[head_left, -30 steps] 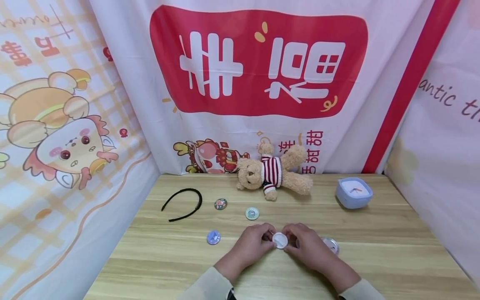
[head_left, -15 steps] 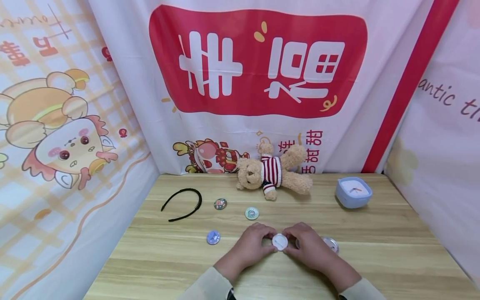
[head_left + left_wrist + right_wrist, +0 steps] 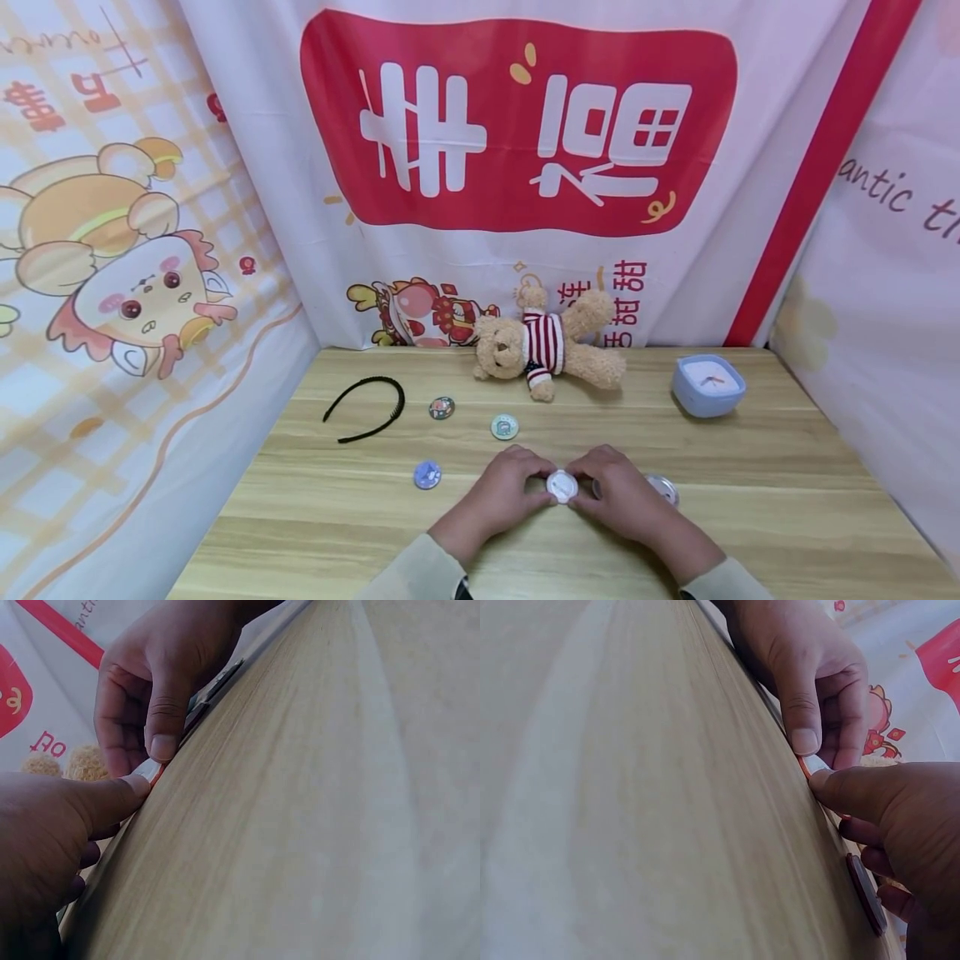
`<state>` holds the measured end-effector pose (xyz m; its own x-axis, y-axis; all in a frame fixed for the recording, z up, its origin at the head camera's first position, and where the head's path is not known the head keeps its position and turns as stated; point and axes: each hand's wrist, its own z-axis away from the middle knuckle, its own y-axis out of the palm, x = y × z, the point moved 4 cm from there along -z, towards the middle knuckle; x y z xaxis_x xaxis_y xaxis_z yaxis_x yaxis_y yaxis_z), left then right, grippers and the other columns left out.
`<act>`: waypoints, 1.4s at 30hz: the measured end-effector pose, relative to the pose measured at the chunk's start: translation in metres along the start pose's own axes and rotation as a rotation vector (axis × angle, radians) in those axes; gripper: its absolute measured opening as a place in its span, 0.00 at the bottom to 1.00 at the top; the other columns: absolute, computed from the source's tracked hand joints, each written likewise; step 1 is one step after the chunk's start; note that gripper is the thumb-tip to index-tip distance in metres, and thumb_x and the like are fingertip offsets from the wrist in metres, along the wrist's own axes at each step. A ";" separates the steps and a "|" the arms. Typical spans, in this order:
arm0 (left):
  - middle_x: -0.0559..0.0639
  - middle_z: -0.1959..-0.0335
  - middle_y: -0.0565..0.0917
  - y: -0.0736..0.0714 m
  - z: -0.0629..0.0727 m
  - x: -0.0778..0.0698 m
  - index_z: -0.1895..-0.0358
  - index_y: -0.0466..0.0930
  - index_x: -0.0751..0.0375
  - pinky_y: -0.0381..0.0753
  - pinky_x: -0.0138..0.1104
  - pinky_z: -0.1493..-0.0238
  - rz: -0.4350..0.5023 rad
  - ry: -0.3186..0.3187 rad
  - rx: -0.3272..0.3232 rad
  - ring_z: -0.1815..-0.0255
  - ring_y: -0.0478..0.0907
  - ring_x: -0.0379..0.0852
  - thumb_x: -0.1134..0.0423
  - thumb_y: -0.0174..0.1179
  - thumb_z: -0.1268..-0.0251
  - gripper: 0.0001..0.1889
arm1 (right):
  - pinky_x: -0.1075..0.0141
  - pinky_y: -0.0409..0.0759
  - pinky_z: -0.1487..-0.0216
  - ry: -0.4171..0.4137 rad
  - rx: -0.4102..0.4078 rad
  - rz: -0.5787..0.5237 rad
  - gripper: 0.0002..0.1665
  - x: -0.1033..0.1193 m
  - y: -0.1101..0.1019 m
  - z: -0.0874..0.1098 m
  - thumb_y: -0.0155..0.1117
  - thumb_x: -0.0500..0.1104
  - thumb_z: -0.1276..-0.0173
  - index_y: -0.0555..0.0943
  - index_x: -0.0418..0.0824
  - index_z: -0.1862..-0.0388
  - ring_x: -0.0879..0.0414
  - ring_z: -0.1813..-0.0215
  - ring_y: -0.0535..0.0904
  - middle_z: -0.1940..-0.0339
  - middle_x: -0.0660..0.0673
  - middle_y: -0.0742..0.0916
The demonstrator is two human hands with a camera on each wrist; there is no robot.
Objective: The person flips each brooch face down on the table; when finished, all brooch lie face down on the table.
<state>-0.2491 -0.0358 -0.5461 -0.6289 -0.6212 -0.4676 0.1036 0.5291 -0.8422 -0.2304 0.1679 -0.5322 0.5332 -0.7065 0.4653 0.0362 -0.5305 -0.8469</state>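
A small round pin badge (image 3: 562, 486) lies white back up between my two hands, low over or on the wooden table. My left hand (image 3: 510, 488) pinches its left edge with thumb and fingers. From the other side my right hand (image 3: 617, 495) grips the right edge. Both wrist views show the thumbs on the badge, whose rim looks orange. Beside my right hand, partly covered by it, rests a silvery round badge (image 3: 664, 490). Another badge (image 3: 866, 895) shows close to the right hand's fingers in the right wrist view.
Three badges lie to the left: a blue one (image 3: 427, 475), a dark one (image 3: 442, 407) and a pale green one (image 3: 505, 427). A black headband (image 3: 399, 402) is at the far left. Against the back curtain lie a teddy bear (image 3: 545, 343) and, farther right, a blue clock (image 3: 708, 387).
Between my hands the badge has shifted and turned slightly, and its white back faces up more fully. Both hands stay nearly in place. Everything else is unmoved.
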 end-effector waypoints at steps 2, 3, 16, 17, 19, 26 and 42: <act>0.39 0.48 0.90 0.000 -0.001 -0.001 0.42 0.91 0.48 0.82 0.35 0.34 -0.010 0.005 0.010 0.43 0.83 0.38 0.51 0.78 0.33 0.19 | 0.52 0.86 0.37 0.011 0.019 0.014 0.19 -0.002 0.001 0.000 0.83 0.48 0.34 0.90 0.50 0.45 0.58 0.42 0.82 0.50 0.58 0.90; 0.39 0.47 0.90 0.001 -0.001 -0.002 0.42 0.91 0.48 0.82 0.36 0.34 -0.016 0.008 0.016 0.42 0.82 0.38 0.51 0.77 0.32 0.18 | 0.51 0.85 0.36 0.013 0.028 0.020 0.18 -0.002 0.001 0.000 0.83 0.48 0.33 0.90 0.50 0.45 0.57 0.41 0.82 0.49 0.58 0.90; 0.37 0.48 0.90 -0.001 -0.003 0.001 0.42 0.90 0.47 0.83 0.35 0.34 -0.011 -0.031 0.025 0.43 0.82 0.36 0.50 0.77 0.32 0.18 | 0.48 0.85 0.34 -0.022 0.051 0.066 0.15 -0.003 0.002 0.000 0.81 0.48 0.30 0.92 0.49 0.47 0.54 0.39 0.83 0.47 0.54 0.91; 0.38 0.48 0.90 -0.003 -0.003 0.002 0.41 0.90 0.48 0.83 0.36 0.34 0.000 -0.048 0.015 0.43 0.82 0.37 0.50 0.77 0.32 0.19 | 0.48 0.85 0.34 -0.023 0.050 0.066 0.15 -0.003 0.002 0.000 0.81 0.48 0.31 0.92 0.49 0.46 0.53 0.39 0.83 0.47 0.54 0.91; 0.39 0.46 0.90 -0.009 -0.003 0.006 0.39 0.89 0.49 0.82 0.39 0.32 0.011 -0.096 -0.011 0.41 0.83 0.40 0.50 0.77 0.32 0.21 | 0.48 0.85 0.33 -0.020 0.052 0.069 0.16 -0.004 0.002 0.000 0.81 0.49 0.30 0.92 0.50 0.46 0.53 0.38 0.83 0.47 0.54 0.91; 0.52 0.36 0.86 -0.034 -0.012 0.037 0.31 0.82 0.56 0.76 0.51 0.23 -0.036 -0.286 -0.154 0.31 0.79 0.54 0.49 0.77 0.33 0.30 | 0.48 0.85 0.33 -0.004 0.058 0.067 0.15 -0.004 0.002 -0.001 0.80 0.49 0.30 0.92 0.51 0.46 0.54 0.38 0.83 0.47 0.54 0.90; 0.60 0.36 0.86 -0.032 -0.023 0.070 0.32 0.81 0.62 0.74 0.56 0.24 -0.013 -0.431 -0.173 0.30 0.78 0.60 0.52 0.77 0.32 0.31 | 0.49 0.85 0.33 0.010 0.065 0.049 0.16 -0.004 0.002 0.000 0.81 0.49 0.30 0.92 0.50 0.46 0.54 0.38 0.82 0.46 0.54 0.90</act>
<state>-0.3143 -0.0825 -0.5453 -0.2477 -0.7925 -0.5573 -0.0548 0.5857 -0.8086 -0.2325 0.1697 -0.5362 0.5273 -0.7355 0.4255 0.0653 -0.4642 -0.8833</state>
